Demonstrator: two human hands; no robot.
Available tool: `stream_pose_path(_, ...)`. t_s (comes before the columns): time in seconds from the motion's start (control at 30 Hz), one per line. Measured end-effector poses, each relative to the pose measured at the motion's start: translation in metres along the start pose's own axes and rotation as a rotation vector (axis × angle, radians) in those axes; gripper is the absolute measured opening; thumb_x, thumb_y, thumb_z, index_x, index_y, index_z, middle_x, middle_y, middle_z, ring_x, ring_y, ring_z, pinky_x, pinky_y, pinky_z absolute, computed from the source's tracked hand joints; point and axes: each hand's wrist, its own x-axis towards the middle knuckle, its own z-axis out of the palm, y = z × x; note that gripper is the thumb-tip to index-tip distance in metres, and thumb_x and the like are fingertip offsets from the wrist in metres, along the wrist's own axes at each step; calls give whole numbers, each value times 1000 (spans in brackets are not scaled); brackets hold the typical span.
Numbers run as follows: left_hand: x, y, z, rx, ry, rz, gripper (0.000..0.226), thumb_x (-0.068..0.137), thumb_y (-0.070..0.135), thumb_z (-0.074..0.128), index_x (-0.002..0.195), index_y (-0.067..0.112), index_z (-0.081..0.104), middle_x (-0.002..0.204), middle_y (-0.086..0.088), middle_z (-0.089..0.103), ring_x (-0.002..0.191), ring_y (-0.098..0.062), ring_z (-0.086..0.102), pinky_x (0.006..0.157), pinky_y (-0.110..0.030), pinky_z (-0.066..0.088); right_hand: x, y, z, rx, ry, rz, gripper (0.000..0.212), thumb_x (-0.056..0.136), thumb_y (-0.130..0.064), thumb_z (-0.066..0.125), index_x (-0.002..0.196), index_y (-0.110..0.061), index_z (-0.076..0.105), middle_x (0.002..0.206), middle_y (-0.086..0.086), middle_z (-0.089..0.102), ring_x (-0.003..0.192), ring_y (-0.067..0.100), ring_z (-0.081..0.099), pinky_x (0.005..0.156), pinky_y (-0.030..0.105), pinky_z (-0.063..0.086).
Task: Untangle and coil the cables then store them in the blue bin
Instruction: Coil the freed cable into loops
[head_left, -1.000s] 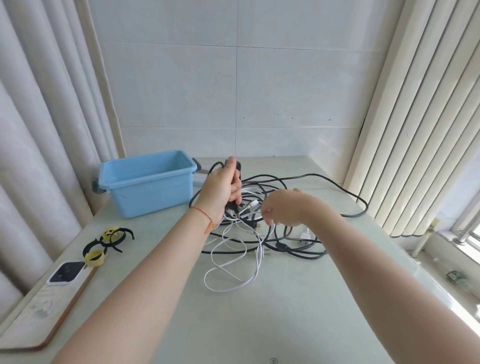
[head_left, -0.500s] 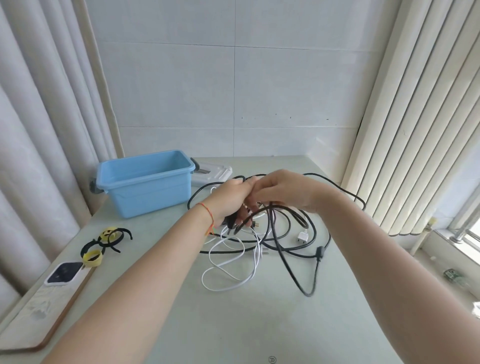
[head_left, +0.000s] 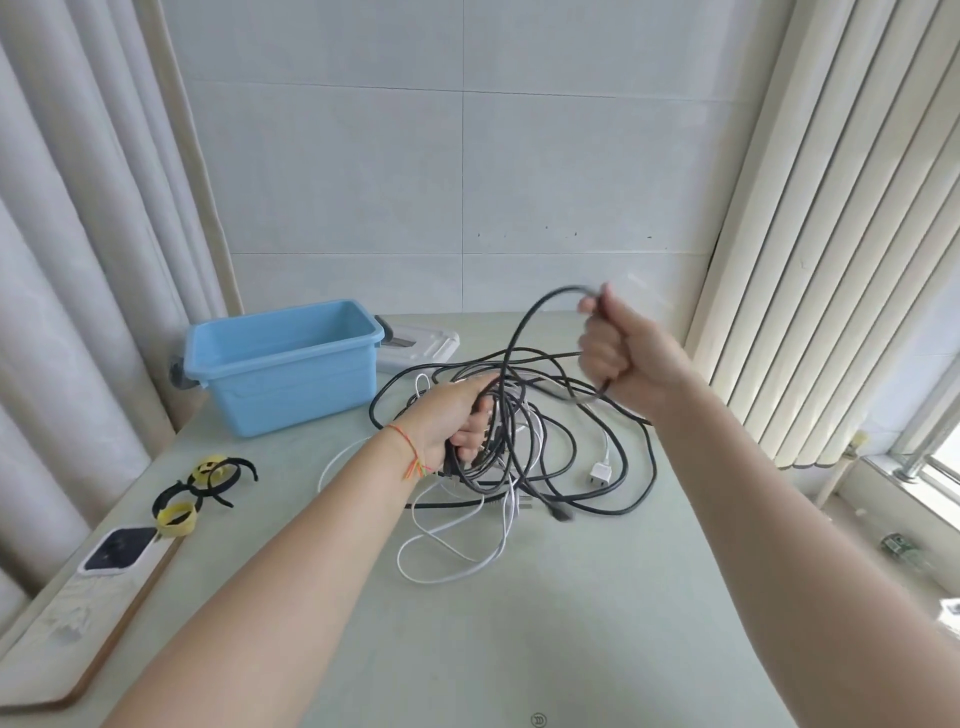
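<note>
A tangle of black cables (head_left: 566, 457) and white cables (head_left: 457, 556) lies on the pale green table (head_left: 519, 623). My left hand (head_left: 457, 421) grips a bunch of black cable loops in the middle of the tangle. My right hand (head_left: 623, 358), raised to the right, is a fist round one black cable strand that arcs up from the bunch. The blue bin (head_left: 285, 364) stands at the back left, and nothing shows inside it. A white plug (head_left: 600, 475) lies loose at the right of the pile.
Black and yellow strap ties (head_left: 200, 488) lie at the left edge. A white device with a dark screen (head_left: 119, 548) rests on a board (head_left: 67, 639) at the near left. A white lidded box (head_left: 421, 345) sits behind the bin. Curtains hang left, blinds right.
My right hand has left my left hand and pulled a black strand up and to the right. My left hand still grips the bunch, slightly lower.
</note>
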Motion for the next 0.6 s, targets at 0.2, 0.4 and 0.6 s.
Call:
stream_pose_path(0.2, 9, -11, -11, -285, 222, -11, 48, 96, 56, 50, 68, 19, 41, 42, 6, 25, 33, -10, 21, 38, -18, 24, 15, -10, -14, 495, 593, -270, 33, 108, -9, 27, 84, -3, 48, 58, 7, 51, 53, 19, 55, 60, 30, 56)
stream_pose_path(0.4, 3, -5, -16, -234, 107, 30, 60, 69, 76, 62, 70, 20, 38, 47, 6, 23, 38, -10, 20, 38, -20, 25, 14, 1, -8, -15, 863, -312, 24, 96, 4, 30, 110, -10, 44, 77, 11, 65, 72, 22, 65, 79, 33, 58)
stream_pose_path(0.6, -6, 3, -20, -181, -97, 79, 50, 81, 66, 55, 67, 21, 37, 50, 6, 19, 40, -8, 19, 41, -20, 24, 7, -2, 2, -500, 843, -488, 37, 91, -6, 34, 122, -20, 48, 121, -8, 58, 75, -4, 52, 68, 14, 46)
